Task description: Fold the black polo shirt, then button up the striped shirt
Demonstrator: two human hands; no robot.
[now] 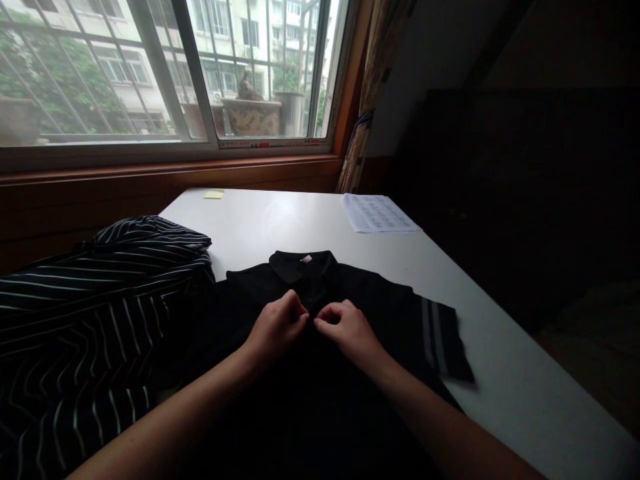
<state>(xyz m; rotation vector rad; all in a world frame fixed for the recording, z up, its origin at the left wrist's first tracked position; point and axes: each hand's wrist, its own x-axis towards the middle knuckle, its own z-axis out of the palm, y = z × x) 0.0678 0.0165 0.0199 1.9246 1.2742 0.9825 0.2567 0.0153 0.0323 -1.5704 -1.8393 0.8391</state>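
A black polo shirt (380,300) lies spread on the white table, its collar toward the window and a small pale label inside the neck. One sleeve, with two grey stripes, reaches out to the right. At the front opening, just below a button (310,300), my left hand (280,323) pinches the fabric between thumb and forefinger. Close beside it, my right hand (347,330) pinches the same placket, fingertips almost meeting the left ones. Whether a button sits between the fingers is too dark to tell.
A heap of black cloth with white stripes (115,287) lies on the left, against the shirt. Printed sheets (380,213) rest at the table's (280,220) far right corner, and a yellow sticky note (214,195) at its far left. Behind are a window (210,73) and a curtain (370,100).
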